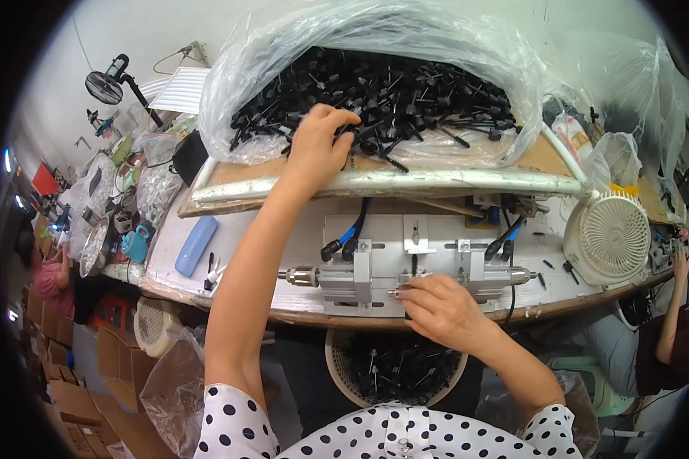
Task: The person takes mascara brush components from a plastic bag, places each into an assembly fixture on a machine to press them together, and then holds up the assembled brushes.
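Note:
My left hand (pixel 319 150) reaches over the front of a heap of small black parts with thin stems (pixel 406 92). Its thumb and index finger are apart, and I see nothing held between them. Below, my right hand (pixel 445 307) pinches at the middle of a metal fixture (pixel 344 284). A black stemmed part (pixel 414 265) shows just above its fingertips; the fingers hide the rest. Two metal cylinders with fittings face each other from either side of the fixture, with black and blue hoses attached.
The heap lies in clear plastic sheeting (pixel 233 99) on a white-framed shelf (pixel 360 182). A basket (pixel 333 367) of black parts sits below the table edge. A blue case (pixel 197 246) lies left; a cream fan (pixel 611 236) stands right. Other people work at both sides.

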Tool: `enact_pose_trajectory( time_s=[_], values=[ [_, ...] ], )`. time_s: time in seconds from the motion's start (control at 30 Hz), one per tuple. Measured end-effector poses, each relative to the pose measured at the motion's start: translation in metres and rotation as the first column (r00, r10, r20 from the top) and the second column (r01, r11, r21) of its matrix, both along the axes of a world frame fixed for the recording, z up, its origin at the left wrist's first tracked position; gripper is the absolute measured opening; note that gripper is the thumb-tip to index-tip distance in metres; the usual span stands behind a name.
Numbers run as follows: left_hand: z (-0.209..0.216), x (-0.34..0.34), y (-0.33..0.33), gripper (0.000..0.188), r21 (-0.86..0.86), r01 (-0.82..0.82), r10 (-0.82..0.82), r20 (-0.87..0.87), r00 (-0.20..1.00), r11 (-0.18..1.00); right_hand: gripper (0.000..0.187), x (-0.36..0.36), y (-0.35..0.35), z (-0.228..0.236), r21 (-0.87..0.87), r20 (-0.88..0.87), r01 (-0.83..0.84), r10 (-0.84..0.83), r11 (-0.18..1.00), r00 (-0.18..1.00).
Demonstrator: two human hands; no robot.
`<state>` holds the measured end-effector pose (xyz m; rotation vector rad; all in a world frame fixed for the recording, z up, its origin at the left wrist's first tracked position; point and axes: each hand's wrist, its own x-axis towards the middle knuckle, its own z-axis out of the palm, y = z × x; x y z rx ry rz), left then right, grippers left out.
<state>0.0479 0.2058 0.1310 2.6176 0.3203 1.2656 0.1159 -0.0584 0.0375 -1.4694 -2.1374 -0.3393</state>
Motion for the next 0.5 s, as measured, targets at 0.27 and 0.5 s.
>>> enact_pose_trajectory(
  time_s=[0.27, 0.5],
  values=[
    [0.0, 0.015, 0.004, 0.016, -0.018, -0.007, 0.003, -0.182, 0.983, 1.0, 0.017, 0.009, -0.002, -0.012, 0.037, 0.048, 0.032, -0.034, 0.999, 0.998],
    [0.024, -0.025, -0.017, 0.014, -0.648, 0.1, -0.051, 0.094, 0.994, 0.755, 0.02, 0.01, 0.0, -0.006, -0.014, 0.063, 0.065, -0.064, 0.998, 0.996]
  ],
)
